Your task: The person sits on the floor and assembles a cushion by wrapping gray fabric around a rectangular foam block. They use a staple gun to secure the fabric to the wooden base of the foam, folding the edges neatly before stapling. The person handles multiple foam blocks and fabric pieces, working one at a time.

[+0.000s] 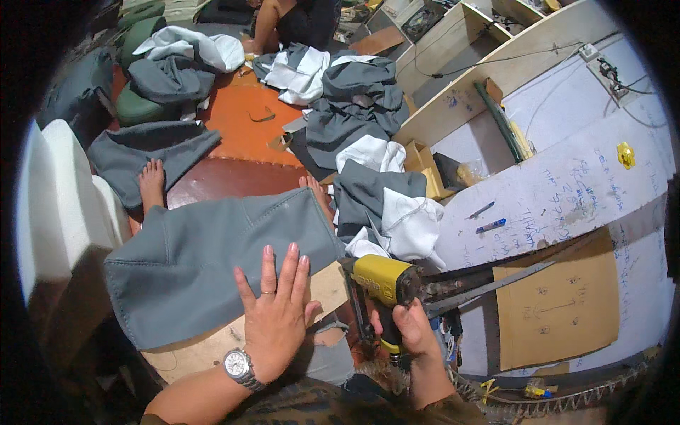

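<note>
left hand (pixel 275 322) lies flat with fingers spread, at lower centre of the frame; you have the fingertips on the grey cover (pixel 205 265) and the palm by the pale wooden board (pixel 329 285), gripping neither. the cover, stitched along its edges, spans the left and centre of the frame, over the board, which shows along its lower and right edges. your right hand (pixel 418 333), right of lower centre, is closed around the handle of a yellow-and-black stapling tool (pixel 382 278); its nose is at the board's right end, contact cannot be told. you wear a metal-band wristwatch (pixel 239 364) on the left wrist. a bare foot (pixel 151 183) shows above the cover, on a grey fabric piece (pixel 113 159). white padding (pixel 74 188) stands at the left edge. heaped grey and white covers (pixel 361 106) run down from upper centre, beside an orange mat (pixel 241 117). to your right, a white panel (pixel 467 262) bears handwriting, a blue pen (pixel 491 225) and a brown cardboard sheet (pixel 559 304). another person's leg (pixel 268 25) is at top centre.
</note>
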Available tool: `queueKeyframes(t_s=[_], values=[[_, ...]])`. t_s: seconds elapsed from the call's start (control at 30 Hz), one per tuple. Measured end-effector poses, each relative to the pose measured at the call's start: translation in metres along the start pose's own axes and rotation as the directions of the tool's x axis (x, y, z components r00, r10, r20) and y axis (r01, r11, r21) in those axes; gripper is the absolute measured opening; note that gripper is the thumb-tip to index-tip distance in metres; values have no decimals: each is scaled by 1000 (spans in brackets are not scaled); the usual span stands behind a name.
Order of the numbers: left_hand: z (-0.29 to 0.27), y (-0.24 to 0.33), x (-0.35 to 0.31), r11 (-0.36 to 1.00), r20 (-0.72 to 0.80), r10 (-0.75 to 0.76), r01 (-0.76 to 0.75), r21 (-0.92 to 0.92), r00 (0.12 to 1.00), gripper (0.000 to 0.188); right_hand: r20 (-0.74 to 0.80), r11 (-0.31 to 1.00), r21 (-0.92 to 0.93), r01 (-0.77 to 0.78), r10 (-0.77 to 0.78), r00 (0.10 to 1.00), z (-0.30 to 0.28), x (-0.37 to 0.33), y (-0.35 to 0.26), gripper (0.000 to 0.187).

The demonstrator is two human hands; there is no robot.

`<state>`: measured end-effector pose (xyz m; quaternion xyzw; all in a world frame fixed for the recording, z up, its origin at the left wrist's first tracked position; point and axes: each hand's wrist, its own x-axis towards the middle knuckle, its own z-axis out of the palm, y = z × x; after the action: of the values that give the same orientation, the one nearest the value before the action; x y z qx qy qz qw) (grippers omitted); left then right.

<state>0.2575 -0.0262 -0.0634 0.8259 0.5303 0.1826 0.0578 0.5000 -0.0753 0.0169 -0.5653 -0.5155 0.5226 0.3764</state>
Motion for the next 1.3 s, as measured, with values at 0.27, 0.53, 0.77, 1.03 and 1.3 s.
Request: queueKeyframes(t_s=[0.27, 0.53, 0.77, 1.03, 1.3], values=[[1, 4, 6, 999, 21, -34, 34, -29, 999, 82, -11, 1000, 10, -17, 17, 1000, 1, 10, -5, 66], [-2, 6, 8, 997, 20, -64, 65, -43, 998, 82, -27, 999, -43, -16, 15, 1000, 2, 13, 1, 53], [2, 6, 8, 997, 30, -69, 70, -22, 997, 79, -21, 980, -189, -62, 59, 998, 3, 21, -6, 51], [3, 6, 6, 997, -34, -76, 75, -10, 997, 79, -70, 992, 127, 26, -17, 997, -40, -7, 34, 61], [6, 6, 4, 999, -31, -50, 50, -9, 998, 79, -302, 967, 20, -253, 248, 921, -32, -33, 108, 31]])
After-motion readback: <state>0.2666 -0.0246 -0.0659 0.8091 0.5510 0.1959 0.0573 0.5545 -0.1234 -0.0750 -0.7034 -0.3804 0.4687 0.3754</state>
